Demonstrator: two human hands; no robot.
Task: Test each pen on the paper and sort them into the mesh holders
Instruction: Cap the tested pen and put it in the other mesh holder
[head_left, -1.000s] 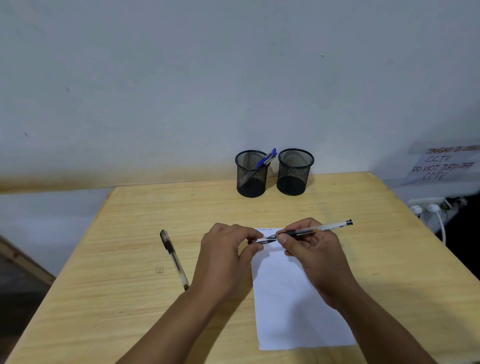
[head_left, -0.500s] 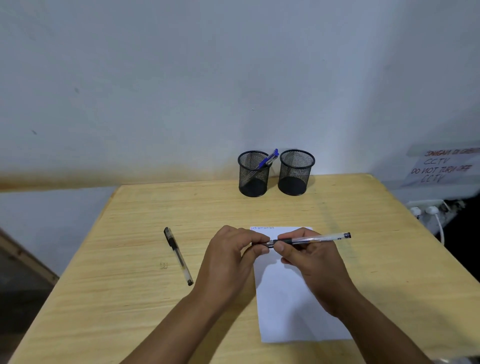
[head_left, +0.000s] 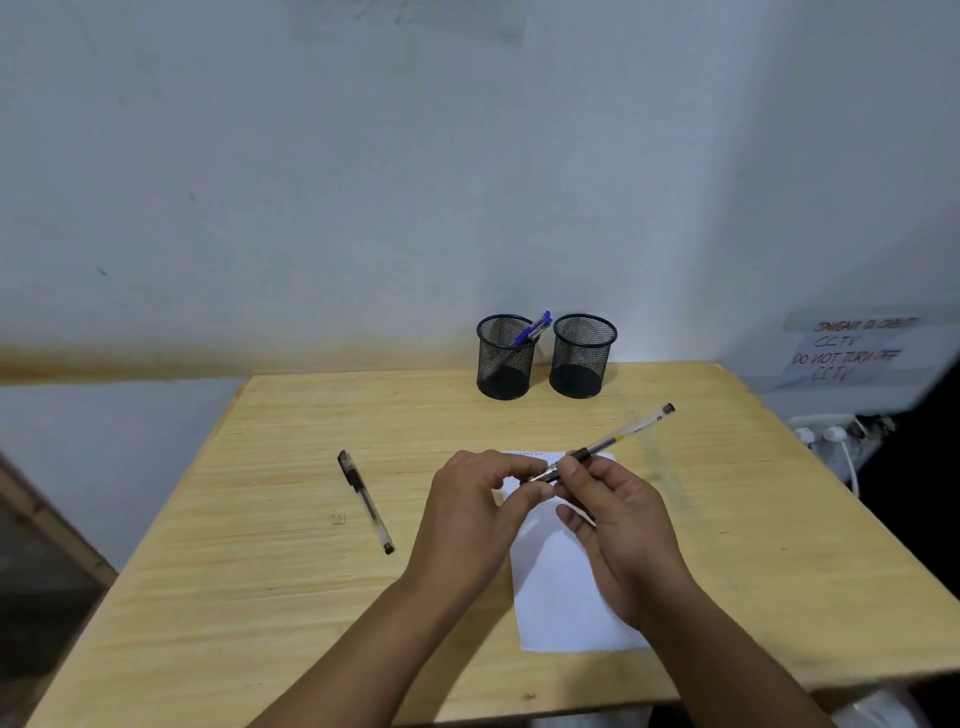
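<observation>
Both hands grip pen (head_left: 608, 442) over paper (head_left: 563, 587); table (head_left: 291, 597) edge near.

Black mesh holders (head_left: 506, 358); blue pen (head_left: 532, 328); white paper (head_left: 561, 587); pale wood-grain table (head_left: 249, 519).

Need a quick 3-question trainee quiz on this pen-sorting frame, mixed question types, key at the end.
1. True or false: the right holder already has a pen in it.
2. Which hand grips the barrel of the clear pen? A) left hand B) right hand
3. Fill in: a blue pen leans in the ____ holder, while a black pen lies on the table left of the paper.

Key: 1 false; 2 B; 3 left
</observation>
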